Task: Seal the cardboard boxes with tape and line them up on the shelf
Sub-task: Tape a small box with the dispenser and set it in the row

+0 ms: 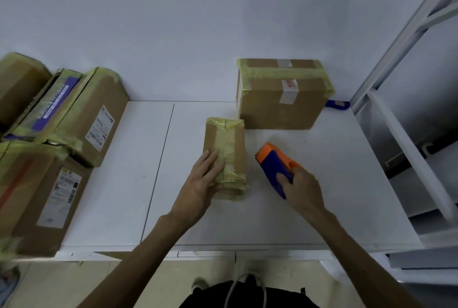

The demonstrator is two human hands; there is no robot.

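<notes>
A small cardboard box [234, 145] wrapped in yellowish tape lies in the middle of the white table [124, 184]. My left hand [202, 184] rests on its near left part, fingers straight across the top and thumb at the near end. To its right, my right hand [301, 187] grips a blue and orange tape dispenser [273, 161] that sits on the table. A larger taped cardboard box [281, 99] stands behind, against the wall.
Several taped cardboard boxes [74, 122] are piled at the table's left end. A white metal shelf frame [406, 134] rises on the right. A blue object [338, 104] pokes out behind the larger box. The table's front edge runs just before my body.
</notes>
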